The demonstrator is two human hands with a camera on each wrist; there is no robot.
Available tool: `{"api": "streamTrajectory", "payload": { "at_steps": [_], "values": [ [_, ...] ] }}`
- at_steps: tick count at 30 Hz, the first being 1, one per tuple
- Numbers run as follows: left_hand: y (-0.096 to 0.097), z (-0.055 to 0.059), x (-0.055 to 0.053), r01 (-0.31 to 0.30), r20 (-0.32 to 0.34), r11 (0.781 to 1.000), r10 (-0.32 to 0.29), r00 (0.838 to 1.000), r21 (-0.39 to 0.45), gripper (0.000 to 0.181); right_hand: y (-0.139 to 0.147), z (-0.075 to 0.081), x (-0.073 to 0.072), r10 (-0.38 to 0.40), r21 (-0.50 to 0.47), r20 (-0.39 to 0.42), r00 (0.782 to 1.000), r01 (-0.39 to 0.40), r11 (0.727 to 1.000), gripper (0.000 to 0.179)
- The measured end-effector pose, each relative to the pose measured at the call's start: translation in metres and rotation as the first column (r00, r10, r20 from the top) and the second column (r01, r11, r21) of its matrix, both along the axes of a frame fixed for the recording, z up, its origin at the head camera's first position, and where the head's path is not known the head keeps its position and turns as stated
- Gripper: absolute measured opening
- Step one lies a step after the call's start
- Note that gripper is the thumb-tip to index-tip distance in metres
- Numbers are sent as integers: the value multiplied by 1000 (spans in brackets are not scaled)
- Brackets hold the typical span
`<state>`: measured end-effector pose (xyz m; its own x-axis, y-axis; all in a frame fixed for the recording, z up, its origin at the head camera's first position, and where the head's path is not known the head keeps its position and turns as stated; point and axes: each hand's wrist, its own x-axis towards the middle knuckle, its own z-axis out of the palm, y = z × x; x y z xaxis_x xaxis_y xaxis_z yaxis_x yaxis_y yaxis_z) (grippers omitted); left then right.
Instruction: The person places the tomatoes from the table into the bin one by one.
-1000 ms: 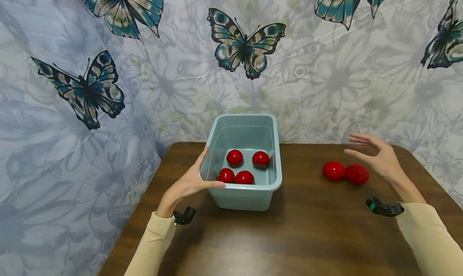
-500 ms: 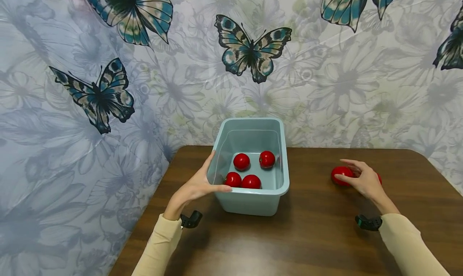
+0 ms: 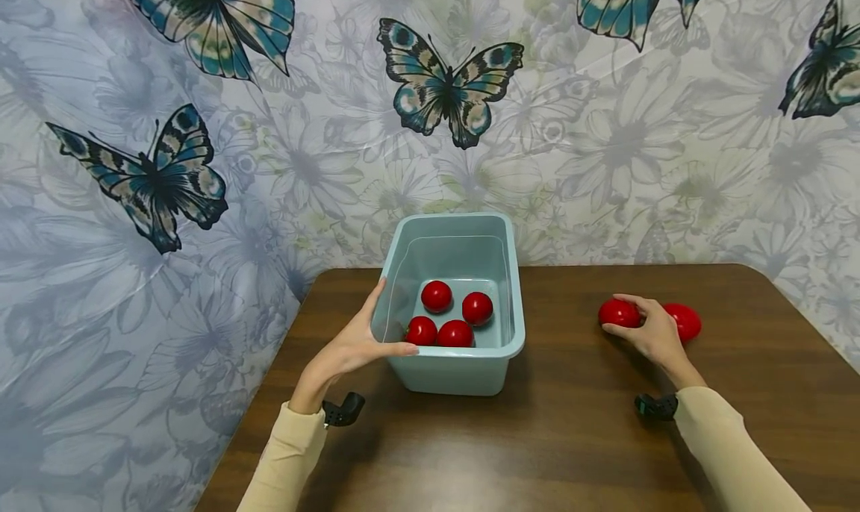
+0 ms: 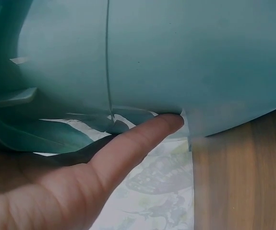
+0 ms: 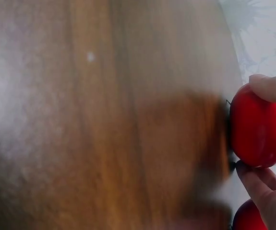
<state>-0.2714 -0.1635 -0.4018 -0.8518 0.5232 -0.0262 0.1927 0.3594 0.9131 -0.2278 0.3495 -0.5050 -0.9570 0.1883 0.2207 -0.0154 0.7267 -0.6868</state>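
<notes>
the right hand [image 3: 648,334] pinches a red fruit [image 3: 617,314] between thumb and fingers, a second fruit [image 3: 685,322] just beside that grip; likely light, firm, slippery (its skin shines), best held round its sides; the left hand [image 3: 356,345], spread, touches the bin [image 3: 450,374].

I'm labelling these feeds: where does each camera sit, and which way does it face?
Head: worn on the head, facing forward and down at table and bin; left hand, right hand, sleeves show.
Left wrist: worn there, facing bin's side; hand partly shows.
Right wrist: worn there, facing table and held fruit; hand partly shows.
Head and right wrist share that fruit.
</notes>
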Motion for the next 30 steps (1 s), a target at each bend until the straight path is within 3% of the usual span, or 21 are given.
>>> {"api": "streamTrajectory", "payload": {
  "at_steps": [7,11,23,30],
  "values": [
    [0,-2,-1,6,-8,1000,-6,1000,9,131,1,3,2,-11,-23,4,1000,11,1000,64],
    [0,-2,-2,22,-16,999,-22,1000,37,129,2,15,5,-33,-48,5,999,33,998,66],
    [-1,-3,-4,9,-11,1000,-9,1000,25,131,-5,101,2,-112,-129,-81,990,101,987,70],
    [-1,-2,-4,19,-21,1000,-18,1000,15,131,-50,139,-17,-7,-202,-192,981,-32,979,63]
  ]
}}
